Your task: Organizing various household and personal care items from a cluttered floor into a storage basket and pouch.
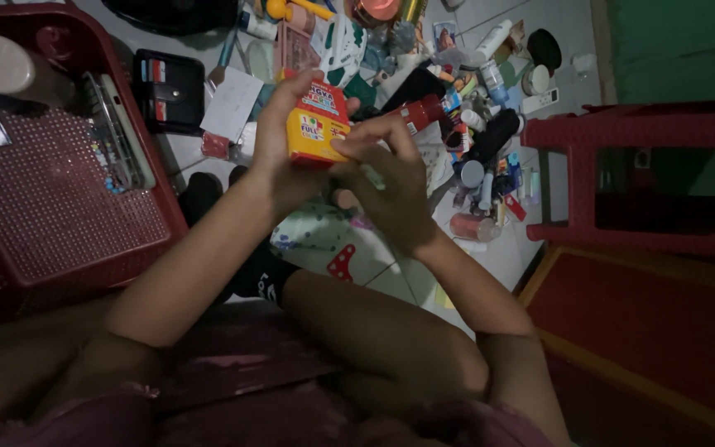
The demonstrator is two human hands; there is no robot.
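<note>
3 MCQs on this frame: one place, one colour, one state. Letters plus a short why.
1. Where is the red basket?
A. left of the hands
B. right of the hands
C. behind the stool

2. What colours is the small box?
A. blue and white
B. orange and red
C. black

3. How is the box held?
A. lying on the floor
B. by the right hand alone
C. left hand grips it, right hand touches its side

Key:
1 A, the basket fills the left edge.
2 B, orange body with a red top.
3 C, left fingers wrap it and right fingers meet it.

An orange-and-red small box [317, 124], a dark red perforated basket [59, 207], a red stool [647, 178].
</note>
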